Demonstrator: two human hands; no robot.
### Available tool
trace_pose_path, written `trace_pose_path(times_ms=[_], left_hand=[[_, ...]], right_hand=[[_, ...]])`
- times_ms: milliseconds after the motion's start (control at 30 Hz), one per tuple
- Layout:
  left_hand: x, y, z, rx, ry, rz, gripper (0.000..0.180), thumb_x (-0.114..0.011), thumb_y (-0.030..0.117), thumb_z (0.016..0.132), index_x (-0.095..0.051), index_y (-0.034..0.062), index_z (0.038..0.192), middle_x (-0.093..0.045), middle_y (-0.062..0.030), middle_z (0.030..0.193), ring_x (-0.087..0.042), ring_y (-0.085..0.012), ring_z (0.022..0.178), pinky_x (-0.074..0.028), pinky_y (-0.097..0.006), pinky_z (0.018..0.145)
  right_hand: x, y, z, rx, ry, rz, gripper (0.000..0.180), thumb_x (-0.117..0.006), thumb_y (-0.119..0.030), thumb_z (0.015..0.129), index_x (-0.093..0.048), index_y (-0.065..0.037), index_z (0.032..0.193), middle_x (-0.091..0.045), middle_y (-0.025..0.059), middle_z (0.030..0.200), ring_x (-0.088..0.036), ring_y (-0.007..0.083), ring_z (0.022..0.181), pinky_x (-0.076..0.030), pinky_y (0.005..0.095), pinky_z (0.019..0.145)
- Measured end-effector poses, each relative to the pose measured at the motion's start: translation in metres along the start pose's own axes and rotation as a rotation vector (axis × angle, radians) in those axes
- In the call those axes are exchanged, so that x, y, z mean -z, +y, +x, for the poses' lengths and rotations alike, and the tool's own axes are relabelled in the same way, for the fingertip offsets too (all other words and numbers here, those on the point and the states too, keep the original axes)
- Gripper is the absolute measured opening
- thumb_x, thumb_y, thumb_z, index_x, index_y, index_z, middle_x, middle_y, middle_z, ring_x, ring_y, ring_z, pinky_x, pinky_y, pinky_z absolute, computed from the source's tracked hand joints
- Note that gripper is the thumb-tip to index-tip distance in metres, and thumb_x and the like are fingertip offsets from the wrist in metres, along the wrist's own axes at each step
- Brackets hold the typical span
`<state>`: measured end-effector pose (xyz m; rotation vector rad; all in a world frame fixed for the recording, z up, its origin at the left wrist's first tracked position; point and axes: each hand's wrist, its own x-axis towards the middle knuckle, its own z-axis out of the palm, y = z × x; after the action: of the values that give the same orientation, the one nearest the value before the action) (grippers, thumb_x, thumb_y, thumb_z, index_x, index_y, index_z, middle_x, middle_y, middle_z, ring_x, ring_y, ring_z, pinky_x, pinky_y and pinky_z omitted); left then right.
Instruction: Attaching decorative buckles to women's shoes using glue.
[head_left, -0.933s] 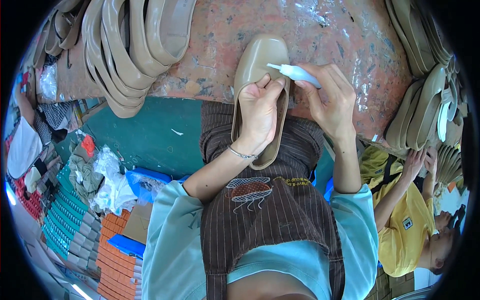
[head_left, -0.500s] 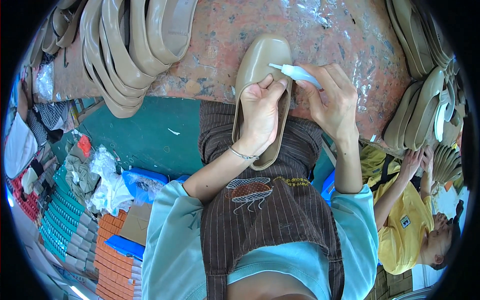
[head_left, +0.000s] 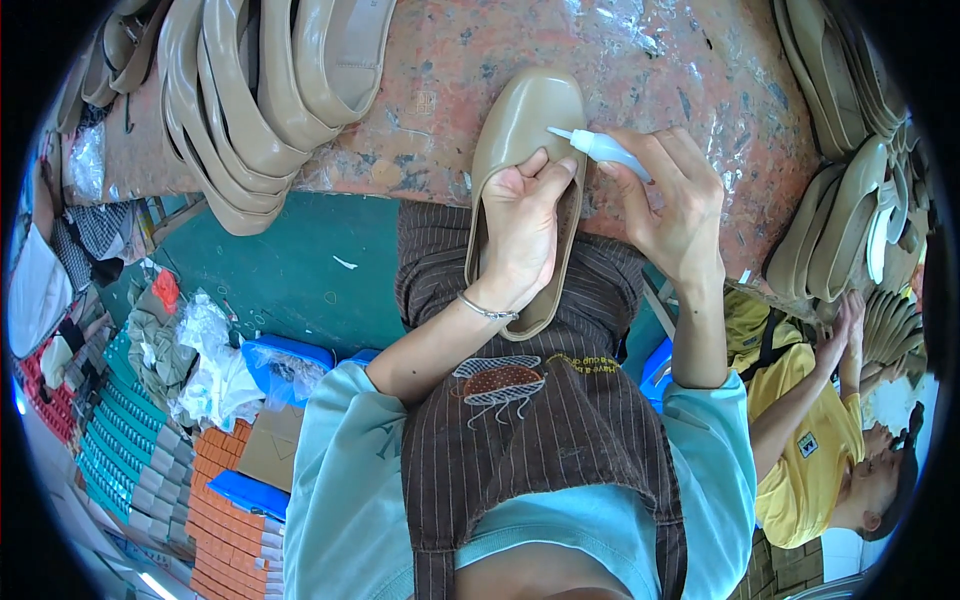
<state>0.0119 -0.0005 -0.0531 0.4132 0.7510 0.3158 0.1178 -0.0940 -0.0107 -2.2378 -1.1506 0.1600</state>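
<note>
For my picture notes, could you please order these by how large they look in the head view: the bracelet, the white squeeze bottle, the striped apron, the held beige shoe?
1. Striped apron
2. Beige shoe
3. White squeeze bottle
4. Bracelet

The apron's nearness may enlarge it.

Worn, reddish table with pale scuffs, green floor with a white scrap, blue bin near a brown cardboard box, bright light strip at lower left.
</note>
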Motion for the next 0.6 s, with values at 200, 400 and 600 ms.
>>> trace_pose_path(times_ms=[200, 400, 600], left_hand=[[0.001, 0.0, -0.001, 0.004, -0.015, 0.012, 0.013, -0.057, -0.002, 0.088, -0.061, -0.0051, 0.1, -0.066, -0.0078, 0.094, -0.061, -0.0064, 0.079, -0.048, -0.02, 0.071], [0.002, 0.0, -0.001, -0.021, 0.029, 0.011, 0.013, -0.058, -0.002, 0.088, -0.062, -0.0047, 0.099, -0.066, -0.0073, 0.093, -0.061, -0.0067, 0.079, -0.048, -0.021, 0.072], [0.005, 0.0, 0.001, 0.001, 0.014, -0.04, 0.012, -0.06, -0.008, 0.083, -0.063, 0.0004, 0.091, -0.066, -0.0096, 0.1, -0.062, -0.0171, 0.094, -0.047, -0.031, 0.09]], right_hand=[[-0.001, -0.005, 0.003, 0.003, -0.026, 0.023, 0.024, -0.07, 0.0, 0.072, -0.067, -0.004, 0.096, -0.062, 0.0101, 0.078, -0.058, 0.0242, 0.069, -0.047, 0.0333, 0.06], [0.005, 0.002, -0.004, -0.065, -0.037, -0.003, 0.019, -0.07, -0.005, 0.074, -0.065, -0.004, 0.093, -0.065, 0.0083, 0.082, -0.059, 0.0245, 0.071, -0.05, 0.0331, 0.06], [-0.006, 0.035, -0.006, -0.329, 0.243, 0.537, 0.02, -0.066, -0.005, 0.083, -0.062, 0.0, 0.102, -0.067, 0.0098, 0.091, -0.062, 0.0127, 0.078, -0.049, 0.0254, 0.07]])
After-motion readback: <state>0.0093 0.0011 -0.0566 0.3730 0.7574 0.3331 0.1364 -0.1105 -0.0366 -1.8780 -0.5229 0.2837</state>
